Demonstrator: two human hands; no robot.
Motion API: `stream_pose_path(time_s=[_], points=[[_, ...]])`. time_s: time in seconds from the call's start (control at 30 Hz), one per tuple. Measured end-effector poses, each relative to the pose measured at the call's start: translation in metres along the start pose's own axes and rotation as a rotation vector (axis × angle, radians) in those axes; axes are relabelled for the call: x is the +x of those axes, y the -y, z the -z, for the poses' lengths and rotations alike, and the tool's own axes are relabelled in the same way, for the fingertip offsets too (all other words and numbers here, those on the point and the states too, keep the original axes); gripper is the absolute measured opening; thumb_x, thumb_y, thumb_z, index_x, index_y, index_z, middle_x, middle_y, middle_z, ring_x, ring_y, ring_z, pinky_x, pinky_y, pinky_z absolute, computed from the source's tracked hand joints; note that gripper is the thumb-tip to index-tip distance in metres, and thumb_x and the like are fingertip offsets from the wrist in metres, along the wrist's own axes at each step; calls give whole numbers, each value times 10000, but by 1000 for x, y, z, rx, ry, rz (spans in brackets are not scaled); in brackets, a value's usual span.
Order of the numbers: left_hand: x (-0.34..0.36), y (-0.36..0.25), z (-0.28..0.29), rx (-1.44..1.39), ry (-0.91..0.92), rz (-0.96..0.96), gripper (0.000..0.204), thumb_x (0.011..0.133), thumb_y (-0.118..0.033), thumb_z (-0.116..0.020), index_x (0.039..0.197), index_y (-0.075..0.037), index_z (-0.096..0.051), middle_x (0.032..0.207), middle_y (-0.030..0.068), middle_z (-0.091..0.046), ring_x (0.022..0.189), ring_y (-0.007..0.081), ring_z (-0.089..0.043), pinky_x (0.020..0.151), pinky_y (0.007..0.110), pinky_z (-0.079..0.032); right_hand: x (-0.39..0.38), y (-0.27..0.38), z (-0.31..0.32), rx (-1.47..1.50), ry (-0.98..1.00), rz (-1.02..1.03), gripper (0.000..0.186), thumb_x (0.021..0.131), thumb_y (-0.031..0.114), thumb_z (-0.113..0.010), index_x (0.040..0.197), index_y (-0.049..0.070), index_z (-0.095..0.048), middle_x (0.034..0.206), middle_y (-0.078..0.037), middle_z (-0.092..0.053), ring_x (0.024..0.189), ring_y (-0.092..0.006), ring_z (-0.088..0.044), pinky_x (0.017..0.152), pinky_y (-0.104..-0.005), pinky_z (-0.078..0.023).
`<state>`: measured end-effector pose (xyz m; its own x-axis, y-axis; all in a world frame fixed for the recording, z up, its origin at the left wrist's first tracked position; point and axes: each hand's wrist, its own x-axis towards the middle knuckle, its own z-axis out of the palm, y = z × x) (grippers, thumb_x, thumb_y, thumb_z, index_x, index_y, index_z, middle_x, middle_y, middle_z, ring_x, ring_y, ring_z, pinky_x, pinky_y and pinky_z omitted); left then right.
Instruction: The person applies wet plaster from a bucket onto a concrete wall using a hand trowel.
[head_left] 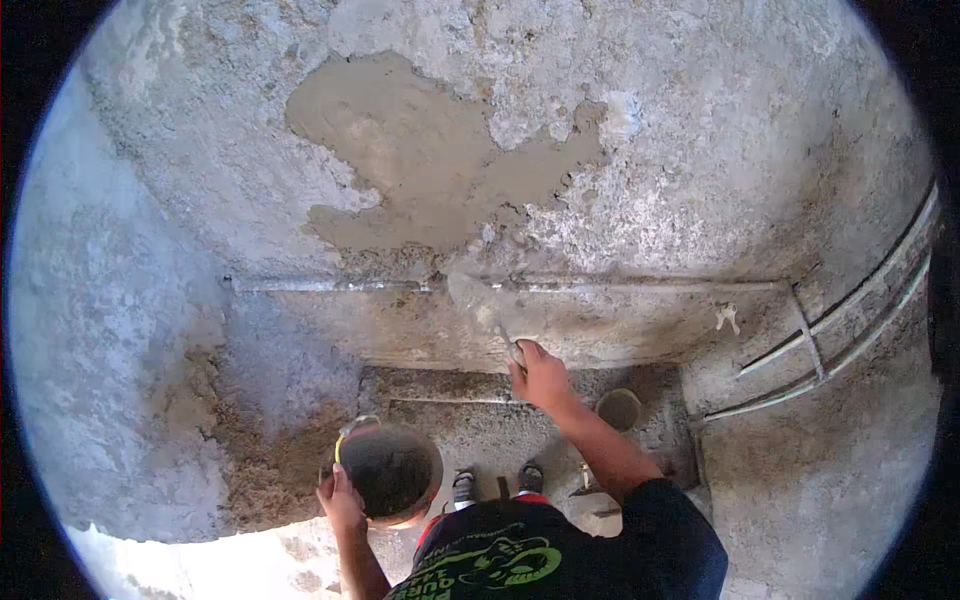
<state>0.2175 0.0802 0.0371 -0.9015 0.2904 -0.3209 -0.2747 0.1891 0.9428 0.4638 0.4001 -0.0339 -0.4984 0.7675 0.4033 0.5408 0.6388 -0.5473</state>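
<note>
My right hand (pixel 543 377) is closed round the handle of a pointed trowel (pixel 472 298). Its blade is raised in front of the wall, by a horizontal pipe. Higher on the rough grey wall spreads a patch of wet mortar (pixel 420 150), smooth with ragged edges. My left hand (pixel 343 500) grips the left rim of a round bucket (pixel 438 470) with dark contents. Along that rim, just above the fingers, curves a yellow strip (pixel 340 445); whether it is a handle I cannot tell.
A horizontal pipe (pixel 640 286) crosses the wall low down. Curved pipes (pixel 850 322) run along the right wall. On the floor stands a smaller round container (pixel 618 409), right of my right forearm. A ledge (pixel 450 388) runs along the wall's foot, beyond my sandalled feet (pixel 530 478).
</note>
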Motion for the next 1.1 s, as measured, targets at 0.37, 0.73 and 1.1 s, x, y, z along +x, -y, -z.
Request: stream_pose_path(time_s=[0.37,0.73,1.1], points=[[29,-39,-21,474,192,-539,338,946,-219,-644,753,51,-578,669,98,-506,656,183,-475,674,328,-426,13,120,65,-419,952,325,505,921,377,-596,1400,230,-528,1146,-105,-655,1029,-283,-662,817,-455,-506],[5,-82,-59,493,519,-714,412,966,-197,-638,664,39,-487,537,25,-333,565,73,-320,504,307,-303,7,200,1,-839,737,975,144,790,151,-595,796,92,-726,905,-107,-681,922,-268,-652,781,-395,-531],[20,-53,-135,567,781,-815,408,954,-206,-637,655,36,-502,547,187,-413,470,188,-366,806,340,-497,-20,162,29,-499,834,900,154,771,174,-630,795,87,-755,923,-121,-693,925,-304,-650,807,-432,-513]])
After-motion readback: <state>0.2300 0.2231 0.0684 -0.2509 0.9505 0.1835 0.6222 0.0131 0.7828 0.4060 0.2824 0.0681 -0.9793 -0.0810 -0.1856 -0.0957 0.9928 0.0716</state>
